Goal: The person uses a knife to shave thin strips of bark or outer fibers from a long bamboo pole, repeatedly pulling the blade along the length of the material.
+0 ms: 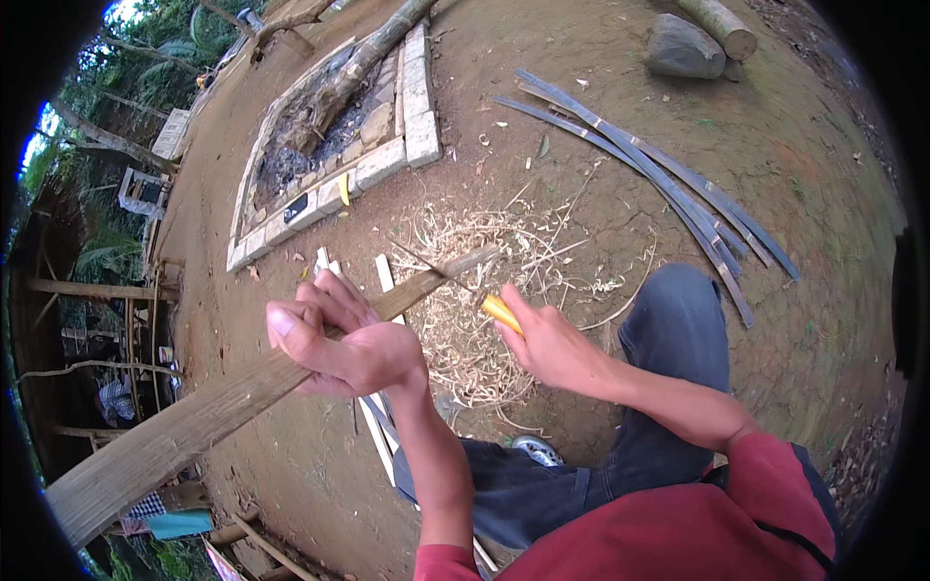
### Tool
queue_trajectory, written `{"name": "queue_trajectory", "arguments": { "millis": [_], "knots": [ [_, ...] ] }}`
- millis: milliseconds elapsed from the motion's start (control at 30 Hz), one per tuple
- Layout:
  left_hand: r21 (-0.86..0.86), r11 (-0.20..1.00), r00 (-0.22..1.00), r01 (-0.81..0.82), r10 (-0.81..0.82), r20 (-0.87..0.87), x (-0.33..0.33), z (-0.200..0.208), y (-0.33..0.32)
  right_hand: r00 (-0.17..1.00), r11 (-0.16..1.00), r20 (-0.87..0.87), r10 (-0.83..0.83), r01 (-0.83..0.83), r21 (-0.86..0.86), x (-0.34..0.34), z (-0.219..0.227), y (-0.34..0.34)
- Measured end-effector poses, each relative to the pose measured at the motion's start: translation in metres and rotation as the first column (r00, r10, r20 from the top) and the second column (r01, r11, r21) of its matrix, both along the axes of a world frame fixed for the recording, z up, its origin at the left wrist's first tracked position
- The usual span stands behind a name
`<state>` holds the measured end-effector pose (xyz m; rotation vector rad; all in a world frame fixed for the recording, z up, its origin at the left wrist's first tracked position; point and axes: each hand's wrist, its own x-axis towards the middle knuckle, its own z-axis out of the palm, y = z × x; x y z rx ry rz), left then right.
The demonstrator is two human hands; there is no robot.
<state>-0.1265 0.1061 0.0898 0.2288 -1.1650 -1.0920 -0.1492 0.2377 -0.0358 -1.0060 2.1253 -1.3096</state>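
Note:
A long flat wooden strip point(208, 412), perhaps split bamboo, runs from the lower left up to the middle of the head view. My left hand point(344, 334) is closed round it, fingers curled over the strip. In my right hand point(552, 344) is a knife with a yellow handle point(502, 314). Its thin dark blade point(426, 259) crosses the strip near the narrower far end and appears to touch it. Below that end, a heap of pale curled shavings point(475, 358) covers the ground in front of my bent leg.
Several long dark strips point(668, 179) lie on the dirt at the right. A low brick-edged fire pit point(421, 136) with a log point(354, 82) is at the far left. Pale strips point(378, 441) rest beside my left forearm. A grey rock point(685, 45) and a cut log point(722, 27) sit far right.

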Motion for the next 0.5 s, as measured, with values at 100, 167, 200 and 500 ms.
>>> {"name": "queue_trajectory", "arguments": {
  "millis": [100, 167, 200, 500],
  "knots": [
    [-0.051, 0.999, 1.0, -0.005, 0.006, 0.003, 0.0, 0.001, -0.005, 0.998, 0.957, 0.055, -0.025, 0.039, -0.288, -0.002, 0.043, 0.002],
    [0.011, 0.999, 0.999, -0.047, 0.046, 0.011, -0.005, 0.004, -0.003, 0.998, 0.971, 0.058, -0.016, 0.03, -0.237, -0.004, 0.049, 0.001],
    [0.015, 0.998, 0.998, -0.069, 0.069, 0.007, -0.005, 0.002, -0.002, 0.997, 0.993, 0.078, -0.012, 0.021, -0.119, -0.002, 0.039, 0.002],
    [0.023, 1.0, 1.0, -0.021, 0.02, 0.015, -0.002, 0.003, -0.003, 0.991, 0.919, -0.054, -0.123, 0.093, -0.383, 0.001, 0.032, 0.0]
  ]
}}
